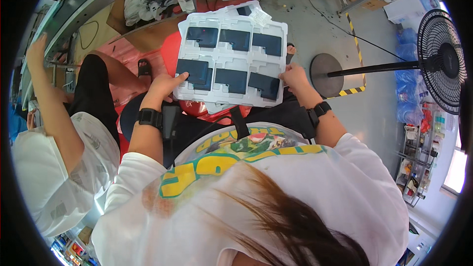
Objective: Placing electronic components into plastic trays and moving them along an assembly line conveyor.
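A white moulded plastic tray (233, 61) lies over my lap, with several flat dark blue pieces in its pockets. At its lower left, one dark blue piece (191, 70) overlaps another beneath it and reaches the tray's left edge. My left hand (164, 84) is closed at that edge, thumb on top by the overlapping piece's corner and fingers partly hidden. Bent fingers of my right hand (296, 78) pinch the tray's right edge, beside the lower right dark blue piece (264, 85). More white plastic trays (253, 7) show underneath, past the far edge.
A co-worker (64, 157) sits close on my left, one arm raised toward a metal-edged bench (91, 7). To my right stands a black fan (443, 47) on a round base (325, 71). A cardboard box (116, 17) holding crumpled plastic is beyond the tray, at left.
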A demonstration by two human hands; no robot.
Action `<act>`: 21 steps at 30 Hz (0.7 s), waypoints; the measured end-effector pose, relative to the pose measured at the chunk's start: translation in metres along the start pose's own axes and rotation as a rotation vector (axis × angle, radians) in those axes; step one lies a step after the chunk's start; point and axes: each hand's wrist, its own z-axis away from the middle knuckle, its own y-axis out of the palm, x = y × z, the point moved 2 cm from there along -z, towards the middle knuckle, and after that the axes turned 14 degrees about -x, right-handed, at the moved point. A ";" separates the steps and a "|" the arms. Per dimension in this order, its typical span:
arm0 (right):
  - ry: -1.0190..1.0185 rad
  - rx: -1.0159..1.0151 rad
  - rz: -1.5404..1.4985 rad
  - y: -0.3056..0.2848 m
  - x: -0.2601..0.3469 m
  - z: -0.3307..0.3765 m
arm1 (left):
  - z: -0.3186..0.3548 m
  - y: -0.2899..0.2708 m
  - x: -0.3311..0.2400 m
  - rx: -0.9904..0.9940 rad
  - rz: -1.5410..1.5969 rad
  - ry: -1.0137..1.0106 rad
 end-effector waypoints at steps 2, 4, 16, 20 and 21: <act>-0.171 -0.063 0.138 0.007 -0.004 -0.020 | 0.002 0.007 0.004 0.036 0.009 -0.031; -0.308 -0.146 0.222 0.016 -0.008 -0.048 | 0.006 0.018 0.008 0.264 0.033 -0.160; -0.650 -0.180 0.563 0.020 0.092 -0.096 | 0.062 0.071 -0.021 0.668 0.092 -0.099; -0.690 -0.232 0.585 0.021 0.099 -0.089 | 0.047 0.042 -0.041 0.564 0.062 0.024; -0.689 -0.235 0.584 0.020 0.098 -0.086 | 0.035 0.028 -0.046 0.433 0.222 0.147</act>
